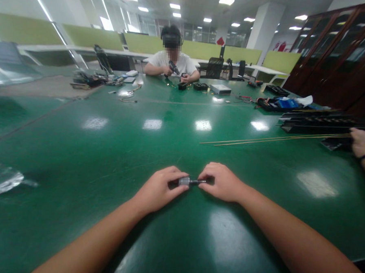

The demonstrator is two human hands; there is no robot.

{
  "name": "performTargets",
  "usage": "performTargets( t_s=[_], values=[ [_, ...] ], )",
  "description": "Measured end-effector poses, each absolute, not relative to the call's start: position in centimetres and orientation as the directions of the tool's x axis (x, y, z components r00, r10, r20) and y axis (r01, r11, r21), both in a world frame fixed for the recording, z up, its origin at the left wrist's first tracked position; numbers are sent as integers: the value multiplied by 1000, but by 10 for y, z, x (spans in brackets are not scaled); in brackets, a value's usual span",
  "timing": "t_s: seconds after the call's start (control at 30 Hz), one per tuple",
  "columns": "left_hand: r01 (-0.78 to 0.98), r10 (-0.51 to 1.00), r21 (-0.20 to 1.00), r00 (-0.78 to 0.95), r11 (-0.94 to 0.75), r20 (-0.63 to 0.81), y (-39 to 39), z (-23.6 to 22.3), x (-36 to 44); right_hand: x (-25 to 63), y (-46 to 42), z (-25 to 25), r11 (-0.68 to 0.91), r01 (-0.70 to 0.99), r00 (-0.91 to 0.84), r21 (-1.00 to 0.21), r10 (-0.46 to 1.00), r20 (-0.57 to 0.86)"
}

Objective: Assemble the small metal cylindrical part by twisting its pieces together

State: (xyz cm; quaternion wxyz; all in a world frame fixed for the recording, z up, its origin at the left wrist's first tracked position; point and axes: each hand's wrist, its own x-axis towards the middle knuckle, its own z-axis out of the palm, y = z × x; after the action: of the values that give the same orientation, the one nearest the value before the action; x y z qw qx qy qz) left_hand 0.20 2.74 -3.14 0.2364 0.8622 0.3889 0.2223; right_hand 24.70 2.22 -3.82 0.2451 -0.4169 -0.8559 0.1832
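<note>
Both of my hands rest on the green table point(108, 157) and meet over a small part point(190, 181). It has a silvery cylindrical end on the left and a thin dark shaft on the right. My left hand point(159, 189) is closed, pinching the silvery end. My right hand point(221, 181) is closed too, pinching the dark shaft end. The part lies level, just above or on the tabletop; I cannot tell which.
Thin brass rods point(277, 138) lie to the right. Black trays point(320, 123) stand behind them, beside another person's hand point(363, 142). A person point(171, 62) sits across the table holding a power tool. Clear plastic point(1, 180) lies at the left edge.
</note>
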Motion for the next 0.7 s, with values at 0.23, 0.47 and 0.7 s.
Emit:
performTargets(
  t_s=[0.23,0.47,0.7],
  values=[
    [573,781,576,590,-583,204,28,-31,3,250,22,-38,586,628,-528,-512,804,273],
    [565,774,576,600,-591,205,27,-31,2,250,22,-37,590,624,-530,-512,802,278],
    [565,777,583,597,-584,200,27,-29,3,253,23,-36,572,637,-522,-517,813,257]
  ],
)
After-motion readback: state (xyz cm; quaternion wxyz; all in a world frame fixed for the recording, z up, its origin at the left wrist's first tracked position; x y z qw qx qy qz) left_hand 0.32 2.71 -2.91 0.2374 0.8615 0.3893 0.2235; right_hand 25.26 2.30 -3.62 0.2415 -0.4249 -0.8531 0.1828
